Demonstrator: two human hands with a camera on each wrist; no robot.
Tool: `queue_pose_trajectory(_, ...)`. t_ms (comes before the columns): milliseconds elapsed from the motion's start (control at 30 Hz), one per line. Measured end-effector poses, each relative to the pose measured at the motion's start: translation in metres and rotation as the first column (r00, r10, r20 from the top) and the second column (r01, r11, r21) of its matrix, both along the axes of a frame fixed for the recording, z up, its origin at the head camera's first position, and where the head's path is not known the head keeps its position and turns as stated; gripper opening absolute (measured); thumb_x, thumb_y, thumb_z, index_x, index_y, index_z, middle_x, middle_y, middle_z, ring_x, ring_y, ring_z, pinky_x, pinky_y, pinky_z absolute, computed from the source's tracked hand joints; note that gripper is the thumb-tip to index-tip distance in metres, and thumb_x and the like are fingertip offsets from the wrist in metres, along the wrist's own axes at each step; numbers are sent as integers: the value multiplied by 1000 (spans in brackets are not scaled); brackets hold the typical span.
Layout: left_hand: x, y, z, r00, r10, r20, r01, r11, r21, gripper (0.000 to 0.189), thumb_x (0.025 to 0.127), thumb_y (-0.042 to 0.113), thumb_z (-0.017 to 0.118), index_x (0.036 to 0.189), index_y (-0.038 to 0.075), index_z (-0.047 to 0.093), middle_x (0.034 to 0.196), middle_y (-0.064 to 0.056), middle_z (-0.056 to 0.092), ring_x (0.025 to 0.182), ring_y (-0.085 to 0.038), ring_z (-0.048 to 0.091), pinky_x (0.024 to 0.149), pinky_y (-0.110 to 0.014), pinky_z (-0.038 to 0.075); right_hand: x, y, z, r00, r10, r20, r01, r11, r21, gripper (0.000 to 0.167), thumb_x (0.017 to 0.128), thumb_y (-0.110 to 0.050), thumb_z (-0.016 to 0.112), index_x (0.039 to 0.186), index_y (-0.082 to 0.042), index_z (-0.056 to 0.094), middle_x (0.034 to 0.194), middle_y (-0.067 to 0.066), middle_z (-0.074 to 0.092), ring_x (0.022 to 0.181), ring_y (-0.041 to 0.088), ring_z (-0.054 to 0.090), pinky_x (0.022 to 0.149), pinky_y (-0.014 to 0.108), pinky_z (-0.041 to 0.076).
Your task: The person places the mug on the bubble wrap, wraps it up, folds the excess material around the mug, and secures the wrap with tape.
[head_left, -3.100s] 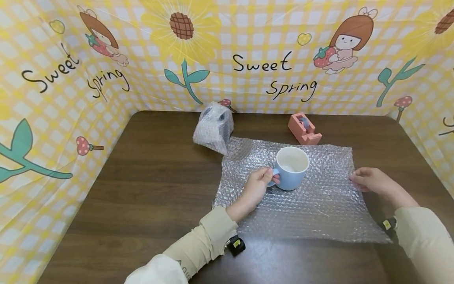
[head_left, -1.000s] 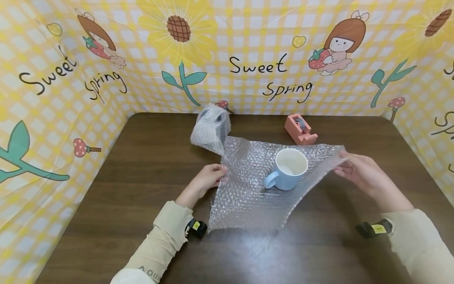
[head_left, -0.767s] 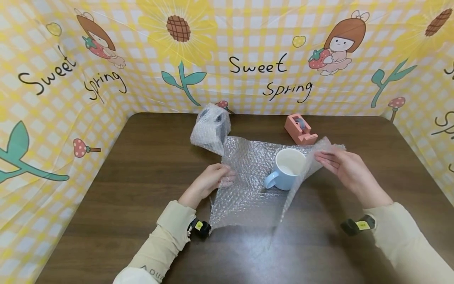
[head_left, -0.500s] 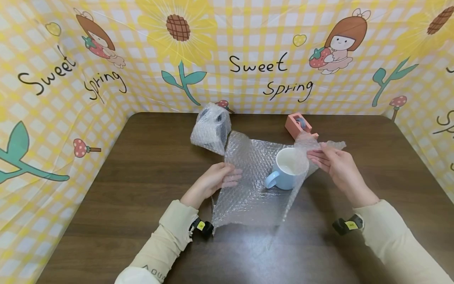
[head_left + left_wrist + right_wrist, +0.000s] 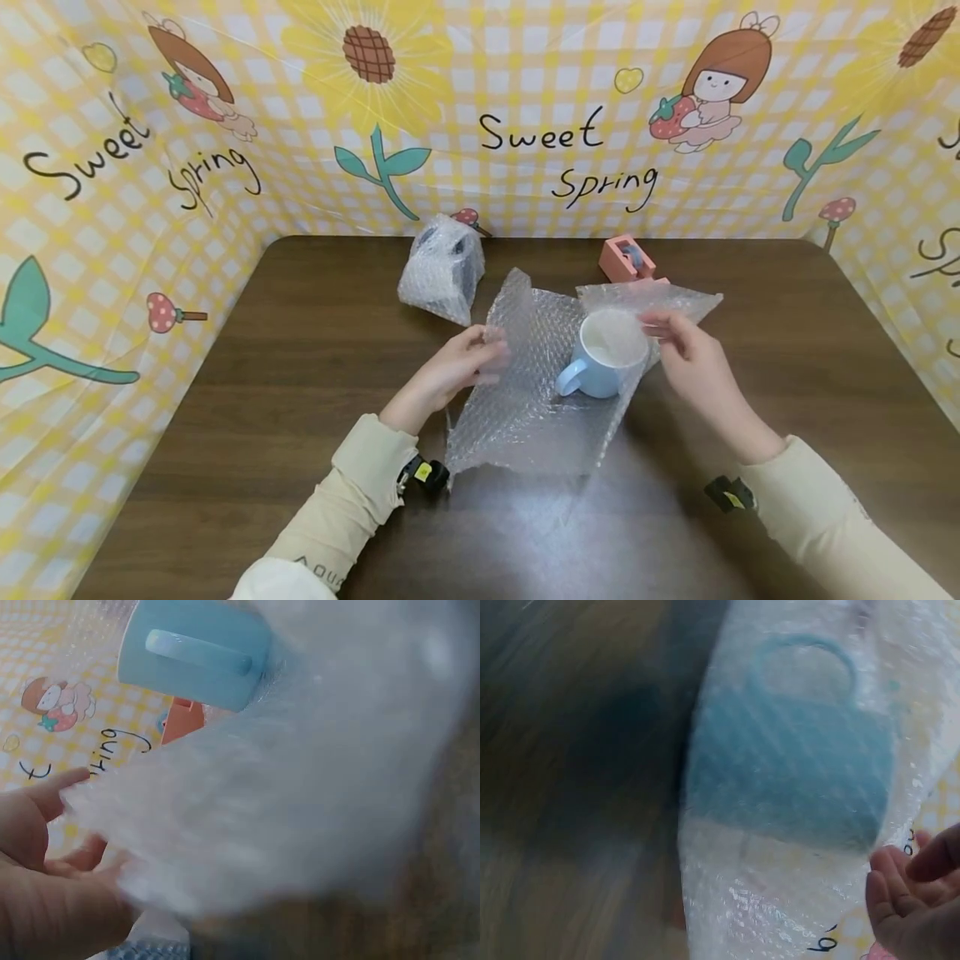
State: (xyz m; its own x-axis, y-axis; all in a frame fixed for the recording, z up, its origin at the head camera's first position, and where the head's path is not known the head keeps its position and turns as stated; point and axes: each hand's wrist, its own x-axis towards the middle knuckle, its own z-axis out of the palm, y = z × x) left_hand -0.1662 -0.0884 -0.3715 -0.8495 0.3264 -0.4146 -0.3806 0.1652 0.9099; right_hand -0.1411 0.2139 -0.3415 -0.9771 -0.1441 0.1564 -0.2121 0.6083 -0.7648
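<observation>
A light blue mug point(image 5: 596, 371) with a white inside stands on a clear bubble wrap sheet point(image 5: 532, 433), its handle toward the left. On the left, my left hand point(image 5: 453, 367) is against the raised side of the sheet, with fingers partly seen through it. In the left wrist view the blurred sheet point(image 5: 247, 817) hides some fingertips point(image 5: 71, 780). From the right, my right hand point(image 5: 690, 350) touches the folded-up side with its fingertips, beside the mug's rim. That flap partly covers the mug; in the right wrist view the mug point(image 5: 795, 765) shows through it.
Behind the sheet stands a pink tape dispenser point(image 5: 622, 258), its front partly covered by the flap. A bubble-wrapped bundle point(image 5: 442, 271) with something dark inside is at the back left. The brown wooden table point(image 5: 300, 400) ends at a yellow checked cloth point(image 5: 450, 167).
My left hand has let go of the mug's handle and moved to the sheet's left side. Both sides of the sheet have risen, the right one folding inward over the mug.
</observation>
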Motion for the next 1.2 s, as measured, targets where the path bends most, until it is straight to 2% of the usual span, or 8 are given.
queue_pose_trajectory(67, -1, 1, 2, 1000, 22, -20, -22, 1000, -20, 39, 100, 18, 48, 134, 0, 42, 140, -21, 49, 125, -33, 53, 102, -43, 47, 2, -3, -5, 990, 66, -121, -56, 995, 88, 39, 83, 15, 40, 113, -1, 61, 124, 21, 62, 99, 30, 60, 70, 18, 39)
queue_pose_trajectory(167, -3, 4, 7, 996, 60, -71, -64, 996, -63, 28, 98, 19, 53, 118, -1, 53, 120, -16, 63, 101, -21, 65, 92, -35, 53, 1, -2, -16, 942, 204, -267, -147, 965, 218, 49, 71, 22, 44, 111, -1, 60, 131, 23, 57, 102, 37, 55, 81, 34, 41)
queue_pose_trajectory(300, -5, 7, 15, 988, 78, -132, -94, 989, -113, 13, 96, 19, 58, 92, 6, 56, 99, -9, 68, 81, -7, 61, 79, -26, 55, -2, 2, -27, 886, 328, -328, -195, 905, 378, 60, 68, 20, 51, 122, -4, 58, 136, 23, 53, 109, 41, 51, 88, 53, 39)
queue_pose_trajectory(467, -8, 10, 24, 983, -24, -182, -11, 982, -190, 17, 95, 21, 58, 93, 5, 57, 113, -15, 67, 91, -12, 64, 81, -27, 54, -5, 5, -30, 840, 394, -374, -191, 859, 476, 65, 68, 15, 62, 129, -8, 58, 134, 15, 58, 103, 34, 52, 83, 48, 39)
queue_pose_trajectory(633, -12, 19, 32, 959, -136, -250, 59, 954, -293, 20, 94, 26, 60, 90, 6, 58, 91, -3, 62, 79, -12, 53, 69, -22, 45, -7, 8, -30, 811, 434, -393, -192, 831, 522, 67, 66, 11, 69, 129, -8, 59, 128, 11, 63, 102, 31, 52, 83, 44, 39)
queue_pose_trajectory(867, -16, 35, 45, 881, -307, -360, 126, 885, -449, 22, 95, 27, 58, 82, 10, 56, 81, 1, 56, 75, -12, 50, 64, -21, 40, -8, 8, -32, 787, 469, -401, -174, 792, 585, 62, 67, 9, 69, 126, -6, 61, 123, 12, 66, 117, 35, 53, 95, 53, 39)
queue_pose_trajectory(1067, -17, 50, 52, 808, -441, -390, 191, 823, -534, 22, 97, 26, 51, 81, 11, 49, 70, 2, 42, 64, -12, 40, 59, -23, 34, -11, 8, -39, 778, 470, -417, -158, 789, 594, 52, 67, 16, 59, 114, -3, 66, 118, 13, 68, 118, 32, 55, 103, 55, 34)
queue_pose_trajectory(1200, -18, 60, 53, 783, -516, -346, 267, 782, -563, 23, 100, 26, 44, 107, 8, 56, 101, -7, 59, 94, -18, 57, 81, -29, 47, -13, 7, -41, 777, 470, -420, -168, 796, 582, 51, 65, 20, 56, 108, -5, 67, 111, 13, 69, 114, 33, 57, 100, 53, 39)
